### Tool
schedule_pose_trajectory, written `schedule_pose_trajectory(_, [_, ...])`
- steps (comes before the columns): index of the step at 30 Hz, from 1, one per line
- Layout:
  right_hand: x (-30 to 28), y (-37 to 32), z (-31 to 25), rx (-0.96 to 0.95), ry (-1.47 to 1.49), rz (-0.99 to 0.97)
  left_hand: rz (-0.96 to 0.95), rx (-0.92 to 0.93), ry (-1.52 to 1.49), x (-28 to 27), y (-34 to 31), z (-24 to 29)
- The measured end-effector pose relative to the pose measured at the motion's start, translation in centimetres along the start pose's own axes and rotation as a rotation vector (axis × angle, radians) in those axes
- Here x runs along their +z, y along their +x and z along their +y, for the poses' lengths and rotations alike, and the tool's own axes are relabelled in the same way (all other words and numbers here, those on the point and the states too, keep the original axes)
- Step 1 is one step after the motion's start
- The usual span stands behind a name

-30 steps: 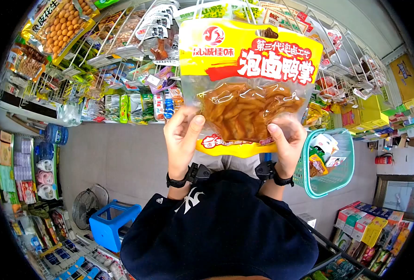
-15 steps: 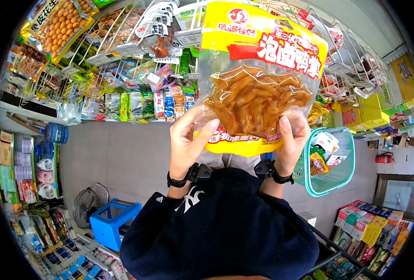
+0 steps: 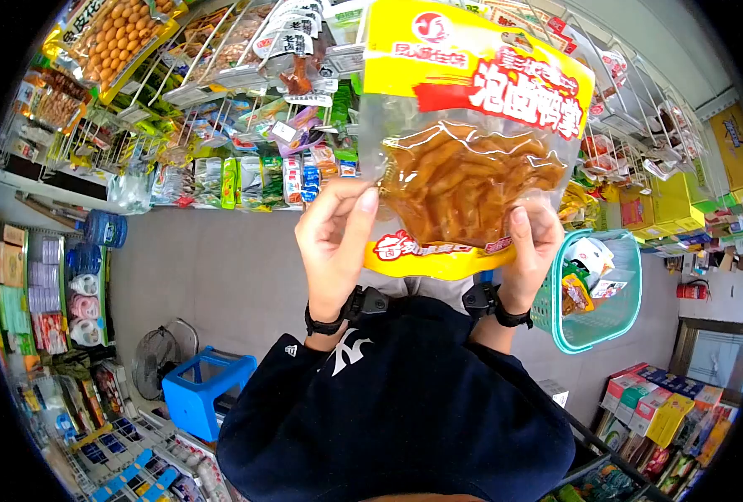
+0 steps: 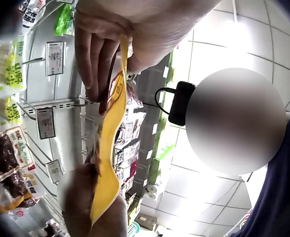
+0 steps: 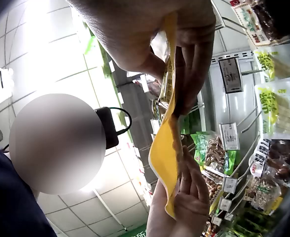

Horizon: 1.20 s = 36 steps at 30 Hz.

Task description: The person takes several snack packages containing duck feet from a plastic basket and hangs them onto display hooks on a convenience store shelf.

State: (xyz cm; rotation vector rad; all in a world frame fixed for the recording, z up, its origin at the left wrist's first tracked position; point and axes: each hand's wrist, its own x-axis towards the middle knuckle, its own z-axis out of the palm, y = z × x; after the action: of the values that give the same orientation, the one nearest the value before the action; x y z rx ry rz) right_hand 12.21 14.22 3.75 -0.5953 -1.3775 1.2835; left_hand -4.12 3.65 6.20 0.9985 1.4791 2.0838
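In the head view a bag of braised duck feet (image 3: 476,180), yellow at top and bottom with a clear middle, is held up before the shelves, its printed front facing the camera. My left hand (image 3: 334,238) pinches its lower left edge, thumb in front. At the lower right corner my right hand (image 3: 534,247) grips it, thumb on the front and fingers mostly hidden behind. Both wrist views show the bag's yellow bottom edge (image 4: 110,148) from below, running between the two hands.
A teal basket (image 3: 545,293) with several packs inside stands on the floor at right. Wire racks of hanging snack bags (image 3: 296,63) line the wall ahead. A blue stool (image 3: 195,393) and a fan (image 3: 155,360) are at lower left; stacked boxes (image 3: 656,406) sit at lower right.
The bag has shifted to the right and tilted, its right side lower. My left hand moved right with it, then back out to its left edge. Both hands keep hold.
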Motion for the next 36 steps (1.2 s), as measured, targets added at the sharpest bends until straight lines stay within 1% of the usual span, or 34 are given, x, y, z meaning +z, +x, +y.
schedule_pose_trajectory(8, [-0.3, 0.0, 0.0, 0.009, -0.036, -0.007, 0.013, 0.026, 0.063, 0.2, -0.1, -0.3])
schedule_pose_trajectory(10, [-0.2, 0.0, -0.1, 0.048, -0.025, -0.008, 0.023, 0.031, 0.058, 0.3, -0.1, -0.3])
schedule_pose_trajectory(13, [0.1, 0.0, -0.1, 0.035, -0.020, 0.016, 0.016, 0.033, 0.071, 0.1, -0.1, -0.4])
schedule_pose_trajectory(17, [0.0, 0.1, 0.1, 0.016, 0.010, -0.005, -0.005, 0.035, 0.040, 0.1, -0.2, -0.1])
schedule_pose_trajectory(19, [0.2, 0.2, 0.2, 0.010, 0.079, 0.025, -0.092, 0.018, -0.042, 0.1, -0.3, 0.1])
schedule_pose_trajectory(26, [0.5, 0.4, 0.5, 0.007, 0.137, 0.062, -0.184, 0.012, -0.062, 0.2, -0.3, -0.1])
schedule_pose_trajectory(28, [0.3, 0.3, 0.5, 0.000, 0.096, 0.029, -0.111, -0.057, -0.095, 0.2, -0.3, -0.3])
schedule_pose_trajectory(31, [0.6, 0.1, 0.1, -0.051, 0.010, 0.009, -0.144, -0.075, -0.102, -0.2, -0.1, -0.2])
schedule_pose_trajectory(32, [0.3, 0.0, 0.1, -0.034, 0.001, -0.006, -0.135, -0.099, -0.103, -0.4, -0.1, -0.3])
schedule_pose_trajectory(33, [0.3, -0.1, -0.1, -0.034, 0.000, -0.005, -0.136, -0.099, -0.104, -0.5, -0.2, -0.7])
schedule_pose_trajectory(35, [0.3, -0.2, -0.4, -0.018, -0.082, -0.076, -0.052, -0.069, -0.036, -0.6, -0.3, -1.4])
schedule_pose_trajectory(36, [0.3, -0.2, -0.4, -0.019, -0.083, -0.075, -0.052, -0.069, -0.037, -0.5, -0.3, -1.2])
